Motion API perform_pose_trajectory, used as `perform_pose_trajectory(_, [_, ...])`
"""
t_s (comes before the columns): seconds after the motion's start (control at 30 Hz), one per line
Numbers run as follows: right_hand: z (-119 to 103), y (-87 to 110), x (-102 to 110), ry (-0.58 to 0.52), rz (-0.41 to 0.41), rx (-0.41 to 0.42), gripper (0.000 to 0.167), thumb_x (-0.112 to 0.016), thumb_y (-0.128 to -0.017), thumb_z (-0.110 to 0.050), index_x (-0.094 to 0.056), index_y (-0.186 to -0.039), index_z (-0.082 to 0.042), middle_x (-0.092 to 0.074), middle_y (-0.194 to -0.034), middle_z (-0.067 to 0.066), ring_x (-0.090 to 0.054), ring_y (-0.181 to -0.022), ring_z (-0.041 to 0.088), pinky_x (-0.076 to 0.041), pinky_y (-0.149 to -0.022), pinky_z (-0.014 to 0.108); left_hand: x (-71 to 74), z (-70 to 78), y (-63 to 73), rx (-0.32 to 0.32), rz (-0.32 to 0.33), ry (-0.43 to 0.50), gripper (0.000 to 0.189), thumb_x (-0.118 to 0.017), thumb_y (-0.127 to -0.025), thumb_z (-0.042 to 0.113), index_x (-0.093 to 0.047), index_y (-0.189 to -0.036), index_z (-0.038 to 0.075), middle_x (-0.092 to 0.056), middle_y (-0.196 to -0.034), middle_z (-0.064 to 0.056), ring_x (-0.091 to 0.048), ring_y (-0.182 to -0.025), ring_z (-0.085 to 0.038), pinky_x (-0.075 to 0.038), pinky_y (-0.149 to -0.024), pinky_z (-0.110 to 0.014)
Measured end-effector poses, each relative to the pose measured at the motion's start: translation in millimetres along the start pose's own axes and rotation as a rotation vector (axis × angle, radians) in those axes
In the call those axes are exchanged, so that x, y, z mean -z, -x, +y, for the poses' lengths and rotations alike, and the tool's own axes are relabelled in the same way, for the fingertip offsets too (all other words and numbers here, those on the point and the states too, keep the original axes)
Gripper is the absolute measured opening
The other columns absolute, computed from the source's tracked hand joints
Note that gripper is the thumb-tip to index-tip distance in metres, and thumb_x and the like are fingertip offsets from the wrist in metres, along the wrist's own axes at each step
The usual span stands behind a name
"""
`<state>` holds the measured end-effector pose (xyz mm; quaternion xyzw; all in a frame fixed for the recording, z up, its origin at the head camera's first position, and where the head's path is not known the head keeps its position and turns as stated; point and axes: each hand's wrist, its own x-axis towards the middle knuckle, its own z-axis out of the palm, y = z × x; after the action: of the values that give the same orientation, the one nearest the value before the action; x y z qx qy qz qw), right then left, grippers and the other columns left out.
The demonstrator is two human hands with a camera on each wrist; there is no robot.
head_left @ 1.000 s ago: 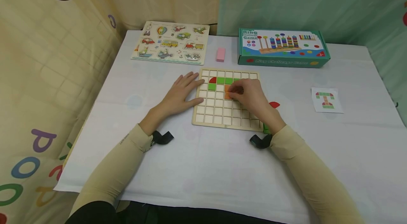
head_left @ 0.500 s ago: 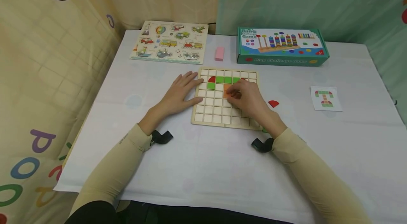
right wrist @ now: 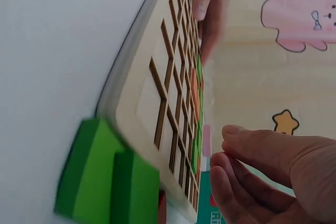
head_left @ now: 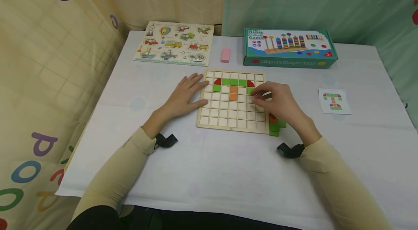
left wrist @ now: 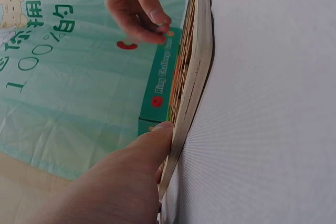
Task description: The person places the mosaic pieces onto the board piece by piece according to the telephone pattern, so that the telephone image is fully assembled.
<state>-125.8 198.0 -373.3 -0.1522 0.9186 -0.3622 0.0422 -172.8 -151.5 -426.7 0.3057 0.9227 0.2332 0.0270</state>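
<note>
The pale wooden grid board (head_left: pixel 233 128) lies on the white-covered bench (head_left: pixel 196 172), green squares (head_left: pixel 225 82), orange squares (head_left: pixel 233 97) and two red quarter-rounds (head_left: pixel 217 82) set into it. My left hand (head_left: pixel 187 96), fingers outstretched, touches its left edge; my right hand (head_left: pixel 279 101), loosely curled, holding nothing, hovers over its right side.

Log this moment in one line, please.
left hand: touching board's left edge | right hand: at board's right side, nothing visibly held | orange squares: two, in board | green blocks: beside board
</note>
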Motion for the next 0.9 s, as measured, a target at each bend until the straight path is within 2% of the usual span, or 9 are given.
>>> perform_pose_trajectory(0.17, [21, 16.6, 20, 0.051, -0.041, -0.063, 0.025, -0.082, -0.094, -0.017, -0.078, -0.117, -0.007, -0.076, -0.109, 0.009, -0.069, -0.099, 0.025, -0.062, -0.094, 0.05, -1.7, -2.1, -0.7, -0.004, -0.001, -0.004, 0.072, -0.067, -0.101, 0.049, -0.043, -0.161, 0.018, -0.026, -0.175, -0.011, -0.012, -0.165, -0.031, -0.003, -0.135, -0.051])
perform_pose_trajectory(0.27, [31, 28.3, 29, 0.083, -0.087, -0.075, 0.026, -0.084, -0.093, -0.023, -0.079, -0.115, -0.01, -0.075, -0.105, 0.007, -0.068, -0.097, 0.023, -0.063, -0.09, 0.035, -1.1, -1.9, -0.8, -0.005, -0.004, -0.005, 0.072, -0.067, -0.101, 0.049, -0.043, -0.162, 0.019, -0.025, -0.175, -0.011, -0.012, -0.165, -0.03, -0.003, -0.135, -0.05])
perform_pose_trajectory(0.33, [36, 35.1, 31, 0.098, -0.106, -0.077, 0.028, -0.086, -0.091, -0.026, -0.08, -0.114, -0.011, -0.075, -0.106, 0.006, -0.066, -0.097, 0.022, -0.059, -0.086, 0.023, -0.3, -1.8, -0.8, -0.003, -0.006, -0.006, 0.072, -0.067, -0.101, 0.049, -0.043, -0.162, 0.018, -0.025, -0.175, -0.011, -0.011, -0.165, -0.03, -0.002, -0.135, -0.05])
perform_pose_trajectory(0.4, [40, 40.3, 32, 0.111, -0.11, -0.077, 0.029, -0.087, -0.09, -0.026, -0.08, -0.114, -0.012, -0.075, -0.106, 0.005, -0.065, -0.097, 0.021, -0.053, -0.083, 0.016, 0.4, -2.0, -0.9, -0.002, -0.007, -0.006, 0.072, -0.067, -0.101, 0.049, -0.043, -0.162, 0.018, -0.025, -0.175, -0.011, -0.011, -0.165, -0.03, -0.002, -0.135, -0.049])
perform_pose_trajectory(0.63, [41, 45.6, 29, 0.164, -0.089, -0.009, 0.023, -0.087, -0.087, -0.012, -0.08, -0.109, -0.011, -0.073, -0.096, 0.002, -0.061, -0.089, 0.019, -0.054, -0.077, 0.026, 0.4, -2.7, -1.5, 0.006, -0.008, -0.009, 0.072, -0.066, -0.101, 0.05, -0.043, -0.162, 0.02, -0.025, -0.175, -0.01, -0.011, -0.165, -0.029, -0.001, -0.135, -0.048])
perform_pose_trajectory(0.9, [40, 43.9, 29, 0.144, -0.129, 0.001, 0.017, -0.086, -0.089, -0.011, -0.078, -0.103, -0.011, -0.068, -0.09, 0.001, -0.059, -0.087, 0.019, -0.054, -0.074, 0.019, -1.7, -2.9, -0.7, 0.002, -0.005, -0.002, 0.072, -0.067, -0.101, 0.049, -0.044, -0.161, 0.019, -0.026, -0.174, -0.011, -0.012, -0.165, -0.03, -0.003, -0.135, -0.05])
